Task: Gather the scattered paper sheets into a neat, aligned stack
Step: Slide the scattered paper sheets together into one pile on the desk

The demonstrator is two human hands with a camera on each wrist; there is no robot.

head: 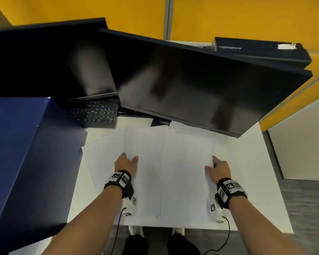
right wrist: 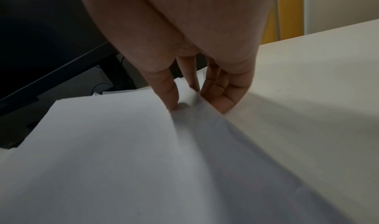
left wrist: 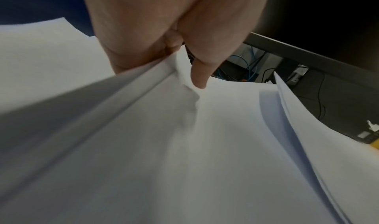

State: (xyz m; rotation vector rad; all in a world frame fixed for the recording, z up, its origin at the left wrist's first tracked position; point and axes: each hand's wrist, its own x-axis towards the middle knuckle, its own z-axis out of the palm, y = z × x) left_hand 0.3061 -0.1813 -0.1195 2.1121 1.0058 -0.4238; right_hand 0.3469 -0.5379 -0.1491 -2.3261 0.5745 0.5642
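- White paper sheets [head: 173,172] cover the lower middle of the head view, spread loosely over the white desk [head: 247,181], overlapping at different angles.
- Your left hand [head: 125,162] sits at the left side of the spread, in the lower centre-left of the frame. In the left wrist view your thumb [left wrist: 200,75] presses down on top of a sheet while the fingers go under a raised left edge, so you are pinching that paper edge.
- Your right hand [head: 218,168] mirrors it at the right side of the spread. In the right wrist view the fingertips [right wrist: 171,101] press on the top sheet and the other fingers curl under its right edge, which is lifted and creased between them; this hand also holds paper.
- Most of the sheets lie between your two hands, with a few fanned out past your left hand toward the frame's left.
- Blue box [head: 22,153] stands at the left edge of the frame, touching the fanned sheets.
- Farther up, a laptop [head: 94,113] sits in the centre-left, just beyond the paper.
- Two dark monitors [head: 191,80] fill the upper half; the right one overhangs the far sheets.
- Yellow partition [head: 228,15] closes the top of the frame.
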